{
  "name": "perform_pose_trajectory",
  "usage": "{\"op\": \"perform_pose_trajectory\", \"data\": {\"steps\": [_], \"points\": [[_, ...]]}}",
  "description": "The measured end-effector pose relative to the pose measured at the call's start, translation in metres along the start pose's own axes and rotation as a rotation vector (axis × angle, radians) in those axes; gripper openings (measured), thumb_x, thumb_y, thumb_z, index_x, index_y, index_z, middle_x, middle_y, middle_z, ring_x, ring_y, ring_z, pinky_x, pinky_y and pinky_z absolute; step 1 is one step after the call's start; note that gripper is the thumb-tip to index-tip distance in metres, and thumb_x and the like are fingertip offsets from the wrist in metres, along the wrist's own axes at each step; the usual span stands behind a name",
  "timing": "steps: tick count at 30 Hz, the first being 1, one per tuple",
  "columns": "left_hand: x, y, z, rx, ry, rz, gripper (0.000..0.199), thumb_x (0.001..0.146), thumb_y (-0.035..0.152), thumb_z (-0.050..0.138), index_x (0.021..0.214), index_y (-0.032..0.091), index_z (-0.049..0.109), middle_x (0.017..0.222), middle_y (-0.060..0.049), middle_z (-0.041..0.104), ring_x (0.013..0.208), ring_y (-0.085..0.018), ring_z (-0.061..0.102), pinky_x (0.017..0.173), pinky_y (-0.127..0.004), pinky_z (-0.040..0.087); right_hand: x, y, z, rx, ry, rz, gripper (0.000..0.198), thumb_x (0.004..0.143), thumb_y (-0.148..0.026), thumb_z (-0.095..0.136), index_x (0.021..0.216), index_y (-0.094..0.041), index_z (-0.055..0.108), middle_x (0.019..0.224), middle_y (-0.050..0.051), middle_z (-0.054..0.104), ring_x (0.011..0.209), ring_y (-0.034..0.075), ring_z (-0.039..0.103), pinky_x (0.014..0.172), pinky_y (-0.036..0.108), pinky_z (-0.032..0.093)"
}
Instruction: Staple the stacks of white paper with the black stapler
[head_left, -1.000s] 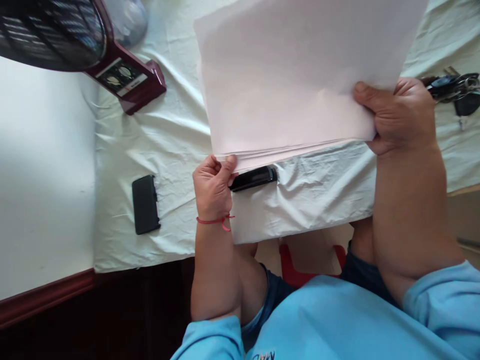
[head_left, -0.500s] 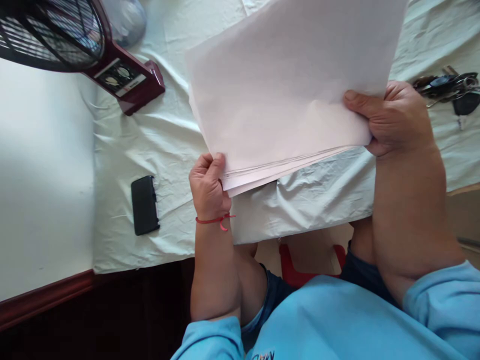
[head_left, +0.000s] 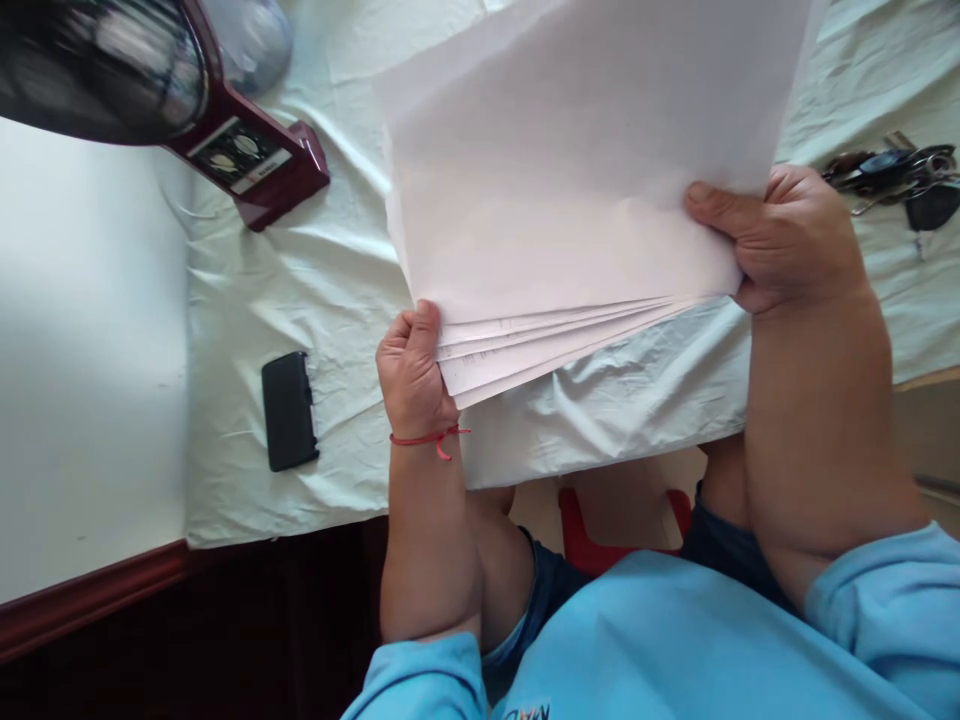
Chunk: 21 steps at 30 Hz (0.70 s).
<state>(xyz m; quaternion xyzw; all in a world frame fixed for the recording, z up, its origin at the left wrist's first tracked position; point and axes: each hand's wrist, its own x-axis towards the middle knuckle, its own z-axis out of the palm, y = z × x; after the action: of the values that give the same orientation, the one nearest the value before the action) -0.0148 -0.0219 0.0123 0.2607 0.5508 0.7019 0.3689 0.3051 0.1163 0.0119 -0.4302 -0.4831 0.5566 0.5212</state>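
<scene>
Several sheets of white paper [head_left: 577, 190] are held above the cloth-covered table, their near edges fanned out in steps. Faint print shows along the exposed strips at the lower left; the top sheet looks blank. My left hand [head_left: 414, 370], with a red string at the wrist, pinches the lower left corner, thumb on top. On the lower right, my right hand [head_left: 795, 240] grips the stack with its thumb flat on the top sheet. The fingers of both hands are mostly hidden beneath the paper.
A dark red fan [head_left: 281, 165] stands at the upper left, beside a clear plastic item [head_left: 251, 45]. A black phone-like case [head_left: 289, 411] lies left of my left hand. A bunch of keys [head_left: 904, 175] rests at the far right on the pale cloth [head_left: 345, 440].
The sheets' near edges have spread farther apart at the left, exposing printed strips. My left thumb has shifted slightly up and left. My right hand has barely moved.
</scene>
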Motion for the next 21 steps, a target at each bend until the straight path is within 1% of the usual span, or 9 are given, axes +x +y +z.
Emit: {"op": "perform_pose_trajectory", "data": {"steps": [2,4,7,9,11,13,17,19,21], "points": [[-0.0013,0.0013,0.0032,-0.009,-0.015,-0.001,0.054,0.08,0.063,0.109,0.087,0.024,0.073,0.097,-0.005,0.082,0.101,-0.026,0.084,0.09,-0.038,0.073,-0.0003,0.0002,0.0003,0.013,0.003,0.009,0.068,0.059,-0.061,0.115,0.104,-0.019,0.088,0.129,0.005,0.088,0.132,0.036,0.084,0.119,0.054,0.071],[-0.0016,0.0022,0.0038,-0.012,-0.036,-0.011,0.055,0.079,0.065,0.109,0.092,0.024,0.076,0.105,-0.007,0.084,0.11,-0.028,0.084,0.091,-0.038,0.073,-0.0004,-0.0005,0.0003,0.02,0.002,-0.004,0.066,0.059,-0.06,0.115,0.105,-0.02,0.089,0.128,0.004,0.088,0.132,0.035,0.084,0.123,0.055,0.069],[0.0,0.0017,-0.0007,0.014,-0.041,-0.026,0.058,0.071,0.058,0.115,0.087,0.023,0.072,0.092,-0.002,0.079,0.095,-0.023,0.082,0.088,-0.034,0.072,-0.0001,-0.0013,-0.0004,0.011,0.007,-0.029,0.061,0.063,-0.059,0.115,0.104,-0.022,0.089,0.127,0.005,0.088,0.137,0.035,0.082,0.13,0.053,0.066],[0.0008,0.001,-0.0039,0.035,-0.033,-0.02,0.059,0.072,0.055,0.116,0.081,0.022,0.068,0.081,0.002,0.072,0.08,-0.018,0.078,0.084,-0.033,0.072,0.0004,-0.0008,-0.0011,0.004,0.008,-0.027,0.06,0.065,-0.059,0.114,0.103,-0.021,0.089,0.126,0.006,0.089,0.138,0.036,0.082,0.13,0.053,0.065],[0.0005,0.0008,-0.0042,0.028,-0.022,-0.015,0.059,0.075,0.056,0.114,0.078,0.022,0.066,0.079,0.002,0.071,0.075,-0.016,0.076,0.082,-0.033,0.072,0.001,0.0005,-0.0017,0.004,0.007,-0.022,0.062,0.064,-0.06,0.114,0.104,-0.02,0.088,0.125,0.006,0.089,0.138,0.037,0.082,0.13,0.055,0.065],[-0.0007,0.0014,-0.0015,-0.001,-0.019,-0.018,0.056,0.076,0.058,0.113,0.081,0.022,0.07,0.088,-0.001,0.078,0.081,-0.019,0.079,0.086,-0.036,0.074,0.0017,0.0018,-0.0022,0.009,0.017,-0.016,0.063,0.062,-0.059,0.115,0.103,-0.02,0.088,0.125,0.005,0.089,0.139,0.037,0.081,0.13,0.055,0.065],[-0.0022,0.0023,0.0038,-0.007,-0.055,-0.015,0.052,0.084,0.065,0.105,0.093,0.023,0.077,0.104,-0.008,0.086,0.112,-0.03,0.086,0.095,-0.04,0.074,0.0018,0.0027,-0.0026,-0.002,0.013,0.008,0.066,0.061,-0.061,0.115,0.104,-0.019,0.088,0.128,0.005,0.088,0.141,0.039,0.079,0.126,0.06,0.067],[-0.0013,0.0013,0.0024,0.022,-0.063,-0.014,0.053,0.086,0.067,0.103,0.092,0.023,0.075,0.1,-0.007,0.085,0.113,-0.03,0.086,0.093,-0.039,0.074,0.0013,0.0025,-0.0023,-0.004,0.008,0.014,0.066,0.061,-0.061,0.114,0.104,-0.019,0.088,0.127,0.006,0.088,0.14,0.04,0.08,0.12,0.06,0.07],[0.0005,-0.0005,-0.0014,0.052,-0.044,-0.002,0.057,0.082,0.066,0.107,0.086,0.023,0.069,0.092,-0.003,0.082,0.103,-0.026,0.086,0.086,-0.035,0.072,0.0007,0.0024,-0.0018,0.005,0.022,0.014,0.066,0.058,-0.061,0.116,0.102,-0.019,0.088,0.127,0.005,0.088,0.138,0.04,0.081,0.118,0.057,0.072]]}}
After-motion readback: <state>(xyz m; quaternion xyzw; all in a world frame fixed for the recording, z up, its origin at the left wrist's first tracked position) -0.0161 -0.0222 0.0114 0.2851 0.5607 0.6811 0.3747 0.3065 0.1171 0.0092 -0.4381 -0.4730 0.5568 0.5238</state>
